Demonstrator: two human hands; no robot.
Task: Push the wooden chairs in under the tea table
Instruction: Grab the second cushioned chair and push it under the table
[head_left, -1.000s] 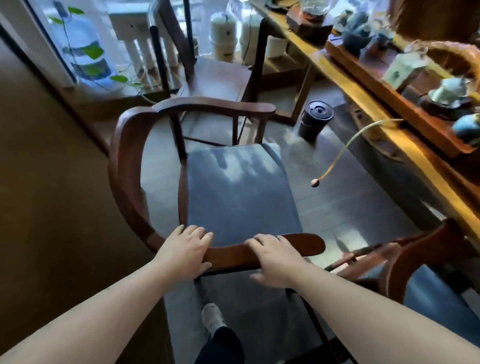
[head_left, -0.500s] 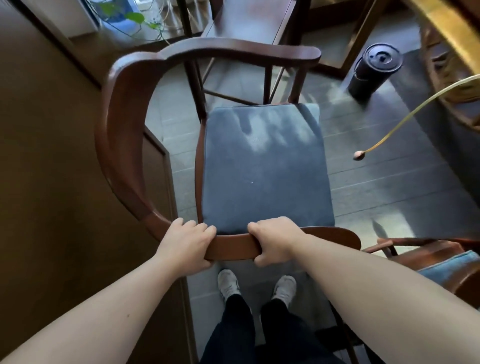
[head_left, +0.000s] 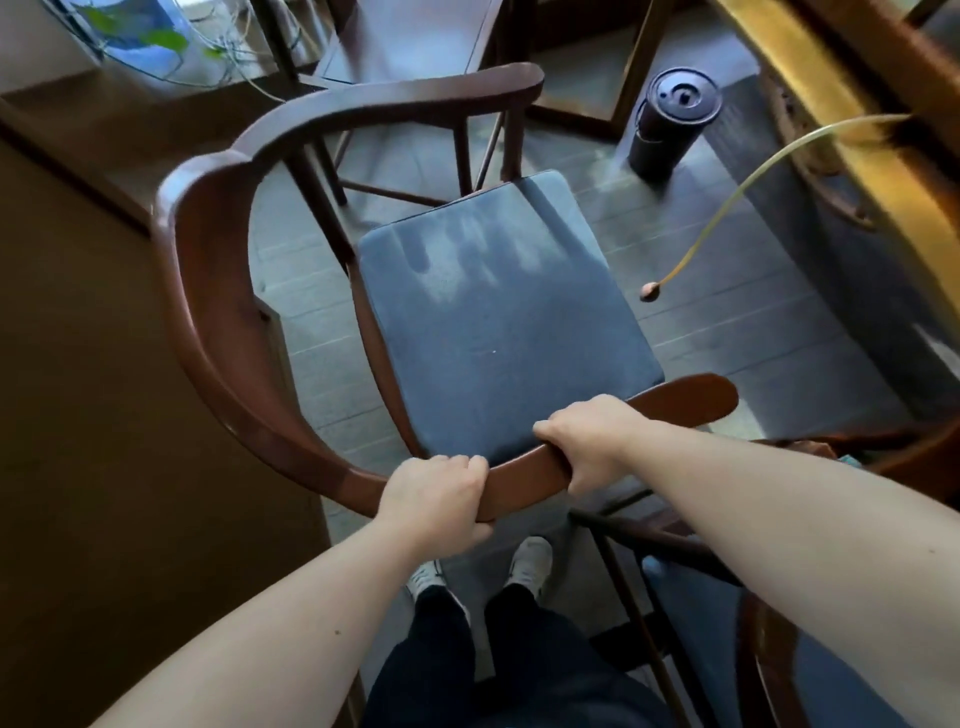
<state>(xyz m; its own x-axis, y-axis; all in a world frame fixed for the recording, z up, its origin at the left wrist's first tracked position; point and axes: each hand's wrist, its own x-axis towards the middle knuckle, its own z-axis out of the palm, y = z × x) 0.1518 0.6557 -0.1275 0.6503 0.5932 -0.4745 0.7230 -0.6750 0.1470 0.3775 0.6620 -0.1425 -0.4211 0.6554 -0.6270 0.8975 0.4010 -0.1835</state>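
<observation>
A dark wooden chair (head_left: 208, 291) with a curved armrest rail and a blue seat cushion (head_left: 498, 322) stands in front of me, its open front turned toward the tea table (head_left: 852, 135) at the upper right. My left hand (head_left: 436, 493) and my right hand (head_left: 587, 441) both grip the near arm of the rail, side by side. A second wooden chair (head_left: 779, 639) with a blue cushion sits at my lower right, partly hidden by my right forearm.
A black cylindrical bin (head_left: 670, 124) stands on the floor by the table. A thin yellow tube with a knob end (head_left: 649, 291) hangs off the table edge. Another dark chair (head_left: 415, 47) stands beyond. A brown cabinet (head_left: 93, 415) runs along my left. My feet (head_left: 524, 566) are close behind the chair.
The chair has swung so its front points more toward the table, and its near arm end has moved right. Both hands have closed around the rail instead of resting on it.
</observation>
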